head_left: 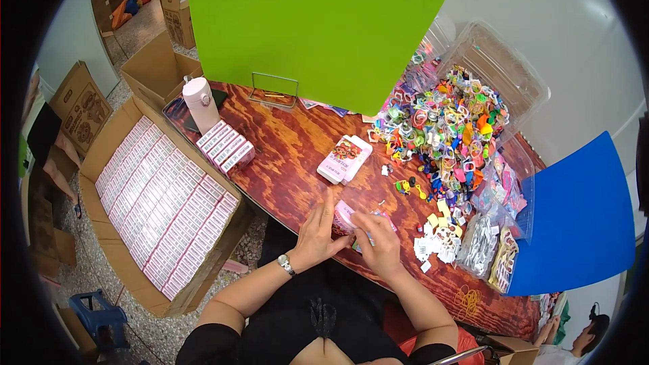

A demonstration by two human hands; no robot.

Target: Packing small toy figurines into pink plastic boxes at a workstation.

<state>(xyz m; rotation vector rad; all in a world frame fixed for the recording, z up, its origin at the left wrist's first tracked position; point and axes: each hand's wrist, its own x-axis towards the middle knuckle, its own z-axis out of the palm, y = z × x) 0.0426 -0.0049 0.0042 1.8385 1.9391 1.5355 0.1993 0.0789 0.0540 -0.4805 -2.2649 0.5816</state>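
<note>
Near the table's front edge, a small pink box (344,216) is between my two hands. My left hand (314,238) holds its left side, with the thumb below and the fingers reaching up along it. The bent fingers of my right hand (378,247) close on the box's right end, and they hide part of it. A colourful flat piece shows partly behind the right hand; its kind is hard to make out. Just beyond the hands lie flat pink printed boxes (343,159), overlapping one another.
A carton (101,220) packed with rows of pink boxes stands left of the table. Pink boxes (226,149) and a pale pink bottle (200,103) are at the table's left. Small colourful trinkets (460,128) heap up at right, near white pieces (438,247) and rubber bands (468,302).
</note>
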